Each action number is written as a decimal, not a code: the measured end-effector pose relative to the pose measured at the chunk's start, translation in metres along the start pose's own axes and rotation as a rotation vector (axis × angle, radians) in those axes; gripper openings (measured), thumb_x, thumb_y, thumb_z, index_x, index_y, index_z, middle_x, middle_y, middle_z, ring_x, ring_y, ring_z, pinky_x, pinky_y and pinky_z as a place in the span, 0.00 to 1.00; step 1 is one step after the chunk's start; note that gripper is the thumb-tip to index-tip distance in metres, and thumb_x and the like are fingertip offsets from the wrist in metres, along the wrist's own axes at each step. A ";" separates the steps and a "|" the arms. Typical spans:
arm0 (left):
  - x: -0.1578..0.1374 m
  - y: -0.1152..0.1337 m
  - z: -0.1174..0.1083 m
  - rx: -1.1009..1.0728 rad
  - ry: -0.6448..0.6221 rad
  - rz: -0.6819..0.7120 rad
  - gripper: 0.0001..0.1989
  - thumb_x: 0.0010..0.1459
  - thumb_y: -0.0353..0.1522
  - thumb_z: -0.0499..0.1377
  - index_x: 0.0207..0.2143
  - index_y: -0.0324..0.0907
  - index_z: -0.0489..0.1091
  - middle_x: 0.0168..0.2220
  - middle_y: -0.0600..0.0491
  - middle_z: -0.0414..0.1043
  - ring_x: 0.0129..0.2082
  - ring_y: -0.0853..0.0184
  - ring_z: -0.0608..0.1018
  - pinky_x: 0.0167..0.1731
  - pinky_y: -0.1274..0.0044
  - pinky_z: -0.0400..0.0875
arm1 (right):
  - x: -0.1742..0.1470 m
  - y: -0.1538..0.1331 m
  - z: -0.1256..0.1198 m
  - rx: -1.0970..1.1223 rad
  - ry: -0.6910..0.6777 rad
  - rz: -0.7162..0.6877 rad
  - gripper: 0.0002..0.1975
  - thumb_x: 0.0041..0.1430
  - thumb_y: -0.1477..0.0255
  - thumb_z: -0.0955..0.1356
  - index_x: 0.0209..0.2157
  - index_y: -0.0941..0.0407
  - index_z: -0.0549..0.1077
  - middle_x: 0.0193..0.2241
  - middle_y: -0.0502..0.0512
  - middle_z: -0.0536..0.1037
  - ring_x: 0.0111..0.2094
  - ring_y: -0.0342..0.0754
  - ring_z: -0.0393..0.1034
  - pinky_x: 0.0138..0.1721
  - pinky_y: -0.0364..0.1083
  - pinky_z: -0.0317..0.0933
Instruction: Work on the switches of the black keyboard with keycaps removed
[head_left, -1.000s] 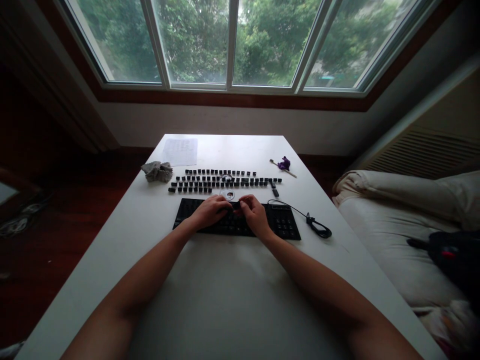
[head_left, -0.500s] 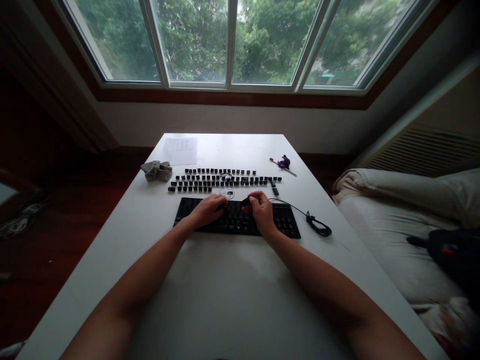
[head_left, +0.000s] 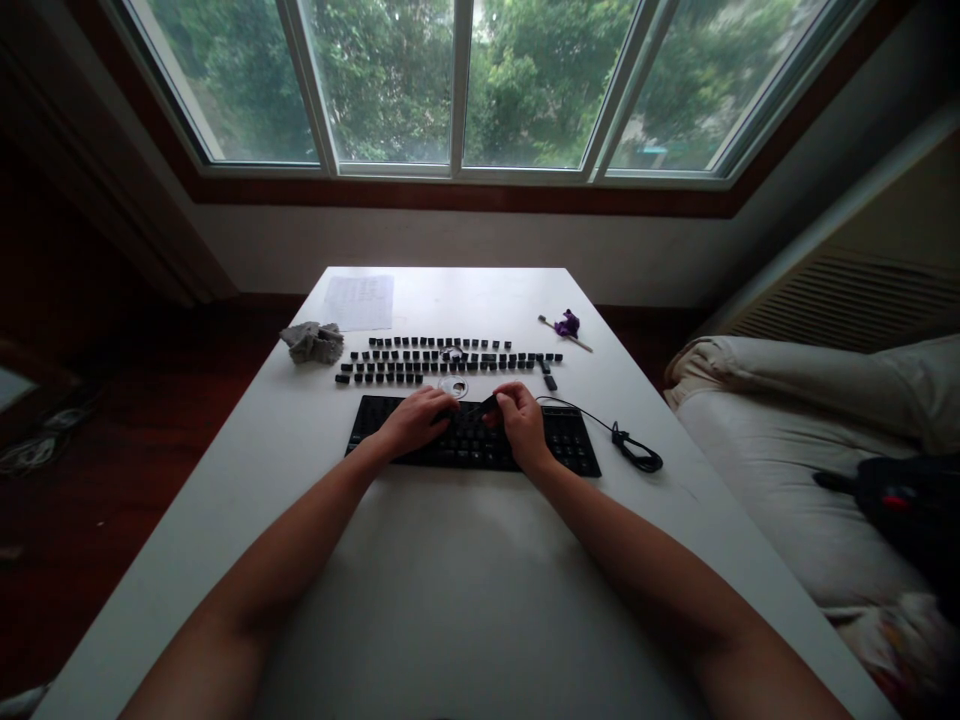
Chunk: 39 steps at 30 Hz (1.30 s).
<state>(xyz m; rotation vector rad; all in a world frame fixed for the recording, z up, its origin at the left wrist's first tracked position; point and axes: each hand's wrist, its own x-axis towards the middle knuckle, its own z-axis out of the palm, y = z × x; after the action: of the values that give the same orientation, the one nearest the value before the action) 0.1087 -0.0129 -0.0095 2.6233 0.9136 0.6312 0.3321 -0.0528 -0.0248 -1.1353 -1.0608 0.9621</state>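
A black keyboard (head_left: 480, 445) lies across the white table, and both my hands are over its middle. My left hand (head_left: 414, 418) rests on the left half with bent fingers, the tips down among dark keys. Whatever it pinches there, if anything, is lost against the black. Between the thumb and fingers of my right hand (head_left: 519, 418) is a slim dark tool (head_left: 486, 406), slanting down to the left over the keys; its exact kind is not clear. Behind the keyboard stand loose black keycaps (head_left: 390, 367) in several rows.
A clear round piece (head_left: 453, 385) lies just behind the keyboard. The coiled cable (head_left: 637, 452) is at the right. Farther back are a grey cloth (head_left: 313, 343), a printed sheet (head_left: 360, 302), a brush (head_left: 577, 342) and a purple crumpled thing (head_left: 568, 323). A sofa (head_left: 757, 450) stands at the right.
The fingertips of my left hand have shifted slightly to the right over the keys. My right hand and the slim tool are almost where they were.
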 end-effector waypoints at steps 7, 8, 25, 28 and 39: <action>0.001 -0.005 -0.007 0.033 0.087 -0.074 0.12 0.57 0.28 0.61 0.43 0.47 0.74 0.43 0.52 0.77 0.47 0.59 0.72 0.50 0.66 0.68 | -0.001 0.000 -0.001 0.010 -0.016 0.012 0.10 0.59 0.62 0.67 0.37 0.53 0.69 0.24 0.47 0.74 0.20 0.46 0.71 0.20 0.43 0.65; 0.002 -0.007 -0.009 0.032 0.111 -0.103 0.11 0.57 0.28 0.61 0.43 0.47 0.74 0.43 0.52 0.77 0.47 0.59 0.72 0.50 0.66 0.68 | -0.001 0.000 -0.001 0.014 -0.017 0.018 0.10 0.58 0.62 0.67 0.37 0.53 0.68 0.24 0.47 0.74 0.20 0.46 0.72 0.20 0.44 0.65; 0.044 -0.054 -0.008 0.339 0.057 -0.278 0.11 0.53 0.26 0.60 0.40 0.46 0.73 0.41 0.48 0.77 0.47 0.54 0.71 0.46 0.65 0.64 | -0.003 -0.003 -0.002 0.035 -0.046 0.043 0.09 0.58 0.63 0.67 0.36 0.54 0.69 0.24 0.47 0.73 0.21 0.47 0.73 0.20 0.43 0.65; 0.046 -0.057 -0.004 0.343 0.038 -0.301 0.12 0.52 0.27 0.60 0.40 0.46 0.73 0.40 0.48 0.77 0.47 0.54 0.71 0.45 0.65 0.64 | -0.003 -0.002 -0.003 0.033 -0.053 0.038 0.09 0.58 0.63 0.67 0.36 0.54 0.69 0.24 0.46 0.73 0.20 0.46 0.73 0.20 0.43 0.65; 0.043 -0.060 -0.007 0.298 0.035 -0.323 0.12 0.54 0.29 0.59 0.41 0.47 0.76 0.42 0.49 0.77 0.48 0.55 0.71 0.48 0.65 0.63 | -0.002 -0.003 -0.003 0.025 -0.074 0.042 0.09 0.59 0.64 0.67 0.36 0.54 0.69 0.25 0.47 0.73 0.21 0.46 0.73 0.20 0.43 0.65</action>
<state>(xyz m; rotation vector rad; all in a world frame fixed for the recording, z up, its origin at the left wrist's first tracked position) 0.1045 0.0609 -0.0151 2.6263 1.5052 0.4891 0.3351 -0.0564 -0.0227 -1.1127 -1.0846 1.0544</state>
